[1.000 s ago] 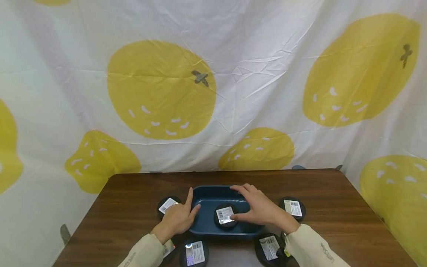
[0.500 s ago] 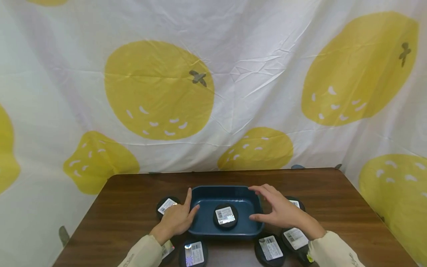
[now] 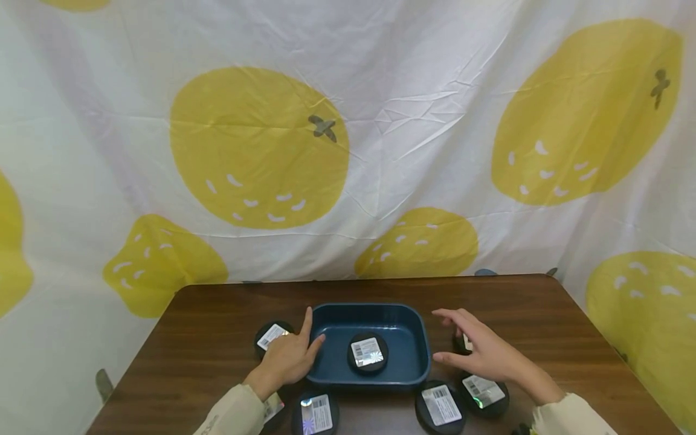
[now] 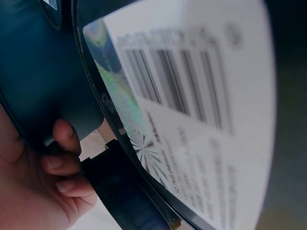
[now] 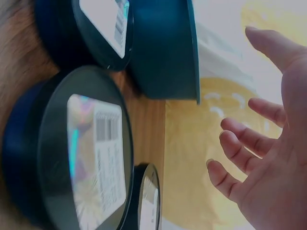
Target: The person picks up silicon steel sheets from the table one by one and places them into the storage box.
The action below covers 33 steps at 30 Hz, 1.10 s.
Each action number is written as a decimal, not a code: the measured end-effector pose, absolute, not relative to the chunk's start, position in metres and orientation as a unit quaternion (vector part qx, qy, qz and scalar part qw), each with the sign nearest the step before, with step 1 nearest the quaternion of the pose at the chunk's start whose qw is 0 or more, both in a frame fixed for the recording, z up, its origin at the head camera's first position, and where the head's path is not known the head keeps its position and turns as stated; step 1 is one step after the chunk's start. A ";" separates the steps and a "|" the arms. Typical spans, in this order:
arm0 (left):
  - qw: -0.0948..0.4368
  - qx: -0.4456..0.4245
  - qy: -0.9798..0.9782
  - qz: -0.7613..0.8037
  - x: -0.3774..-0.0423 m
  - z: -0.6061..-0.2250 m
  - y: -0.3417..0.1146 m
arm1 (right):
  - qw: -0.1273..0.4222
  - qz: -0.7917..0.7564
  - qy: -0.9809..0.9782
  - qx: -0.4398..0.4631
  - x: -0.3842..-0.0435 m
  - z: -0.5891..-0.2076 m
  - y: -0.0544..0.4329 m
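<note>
A dark blue rectangular tray (image 3: 334, 365) stands near the middle of the table, with one flat, round black container (image 3: 367, 353) inside it, its white barcode label facing up. At the tray's left rim my left hand (image 3: 285, 356) holds on, thumb over the edge and index finger straight along the outside. The left wrist view shows its other fingers (image 4: 62, 165) curled. My right hand (image 3: 484, 349) hovers just right of the tray with nothing in it, thumb and fingers spread apart. A similar container (image 3: 463, 344) is partly hidden behind that hand.
More round labelled containers lie around the tray: one at left (image 3: 273, 336), one at front left (image 3: 316, 414), two at front right (image 3: 441, 406) (image 3: 484, 396). Another is mostly under the left sleeve (image 3: 239, 411). A lemon-print cloth (image 3: 380, 151) hangs behind the wooden table (image 3: 228, 320).
My right hand has let go of the container in the tray and moved right, out past the rim. The container stays in place. My left hand has kept its position.
</note>
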<state>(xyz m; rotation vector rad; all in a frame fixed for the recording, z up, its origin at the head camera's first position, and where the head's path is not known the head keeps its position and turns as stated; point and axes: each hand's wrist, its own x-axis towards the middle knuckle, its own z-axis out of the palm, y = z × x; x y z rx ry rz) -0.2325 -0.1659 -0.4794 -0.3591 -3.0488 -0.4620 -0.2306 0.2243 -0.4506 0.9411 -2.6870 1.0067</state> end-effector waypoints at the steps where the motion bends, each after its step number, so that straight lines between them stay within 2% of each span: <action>1: 0.019 -0.116 -0.982 -0.149 -0.232 -0.479 -0.166 | 0.061 0.335 -0.887 0.311 -0.230 -0.451 0.226; 10: 0.018 -0.117 -0.981 -0.151 -0.232 -0.478 -0.166 | 0.100 0.338 -0.884 0.306 -0.225 -0.458 0.245; 19: 0.021 -0.115 -0.982 -0.150 -0.232 -0.481 -0.165 | 0.070 0.359 -0.892 0.266 -0.218 -0.465 0.261; 27: 0.016 -0.115 -0.981 -0.152 -0.233 -0.480 -0.164 | 0.128 0.351 -0.879 0.297 -0.212 -0.473 0.274; 33: 0.013 -0.115 -0.981 -0.153 -0.233 -0.479 -0.165 | 0.127 0.353 -0.876 0.302 -0.209 -0.483 0.286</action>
